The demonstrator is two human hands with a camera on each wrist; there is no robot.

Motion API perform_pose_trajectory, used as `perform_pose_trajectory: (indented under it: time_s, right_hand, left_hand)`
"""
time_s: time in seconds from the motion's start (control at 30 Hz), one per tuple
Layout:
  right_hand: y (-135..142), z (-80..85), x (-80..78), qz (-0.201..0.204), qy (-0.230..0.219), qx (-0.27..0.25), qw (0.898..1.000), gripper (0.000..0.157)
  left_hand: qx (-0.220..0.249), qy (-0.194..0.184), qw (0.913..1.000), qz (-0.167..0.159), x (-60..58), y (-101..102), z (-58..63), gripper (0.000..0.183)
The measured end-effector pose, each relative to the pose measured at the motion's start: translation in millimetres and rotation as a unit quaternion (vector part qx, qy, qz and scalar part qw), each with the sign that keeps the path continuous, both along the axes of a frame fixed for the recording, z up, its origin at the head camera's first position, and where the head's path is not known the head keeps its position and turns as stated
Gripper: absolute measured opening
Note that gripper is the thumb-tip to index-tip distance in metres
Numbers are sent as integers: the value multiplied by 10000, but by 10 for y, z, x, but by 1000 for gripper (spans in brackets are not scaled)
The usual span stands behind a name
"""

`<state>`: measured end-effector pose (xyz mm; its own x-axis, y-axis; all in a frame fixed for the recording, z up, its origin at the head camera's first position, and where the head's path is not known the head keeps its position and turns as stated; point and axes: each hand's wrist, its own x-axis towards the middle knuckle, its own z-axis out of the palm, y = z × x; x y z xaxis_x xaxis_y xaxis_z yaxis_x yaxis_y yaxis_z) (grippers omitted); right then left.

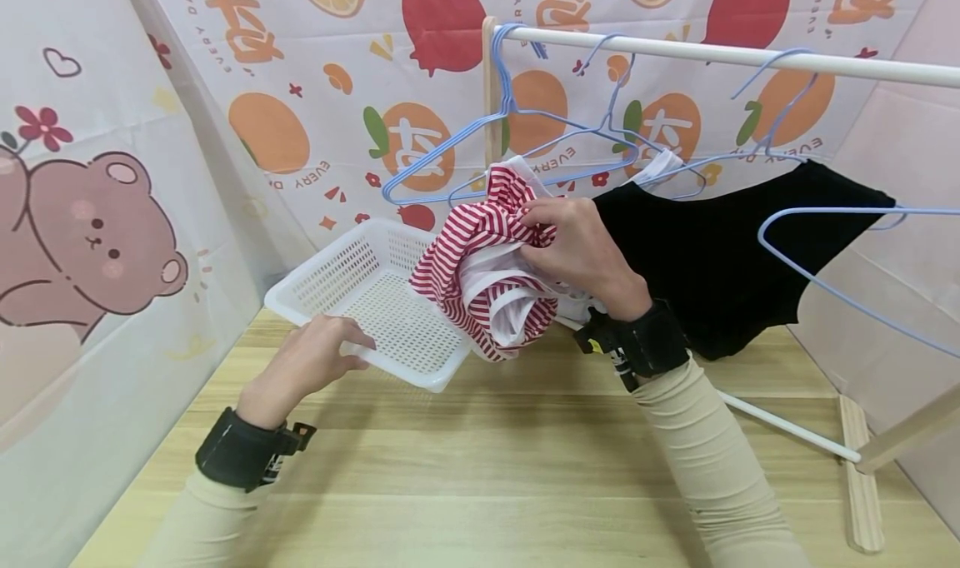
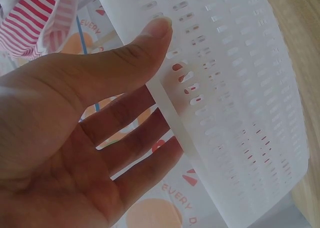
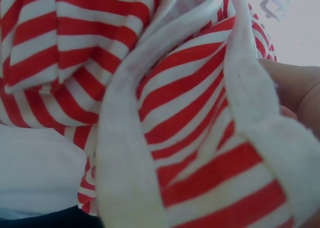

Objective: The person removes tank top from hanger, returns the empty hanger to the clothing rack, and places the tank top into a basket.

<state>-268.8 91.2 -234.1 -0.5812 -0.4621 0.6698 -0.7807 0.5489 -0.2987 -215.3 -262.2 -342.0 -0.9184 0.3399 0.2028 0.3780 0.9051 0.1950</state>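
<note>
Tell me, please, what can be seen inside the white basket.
In the white basket, only its perforated floor and walls show. The striped garment, held in the right hand, covers part of its right side; whatever lies behind there cannot be seen.

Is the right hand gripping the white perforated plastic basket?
No, the right hand grips the red-and-white striped cloth garment.

The tips of my left fingers (image 2: pixel 137 137) are hidden behind the white perforated basket (image 2: pixel 222 193); my right fingers (image 1: pixel 546 211) are partly buried in the red-striped garment (image 1: pixel 457 251) (too bunched to name). The head view's right edge cuts off the nearest blue hanger (image 1: pixel 832 211).
</note>
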Motion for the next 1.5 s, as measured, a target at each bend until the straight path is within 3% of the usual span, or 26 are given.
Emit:
perform_pose_trajectory:
  time_s: [0.77, 1.0, 1.2, 1.5]
  right_hand:
    - [-278, 0, -73, 92, -28, 214, 9997, 18]
    - [-369, -8, -113, 196, 232, 278, 9991, 15]
    - [-429, -22, -142, 250, 190, 232, 9992, 16]
    - [-496, -35, -158, 40, 90, 210, 9997, 18]
  left_hand:
    - [-32, 29, 10000, 39, 7, -7, -7, 25]
    - [-14, 29, 10000, 15, -5, -4, -10, 25]
    - [-6, 42, 10000, 8, -5, -5, -7, 24]
    - [-44, 37, 10000, 59, 14, 3, 0, 24]
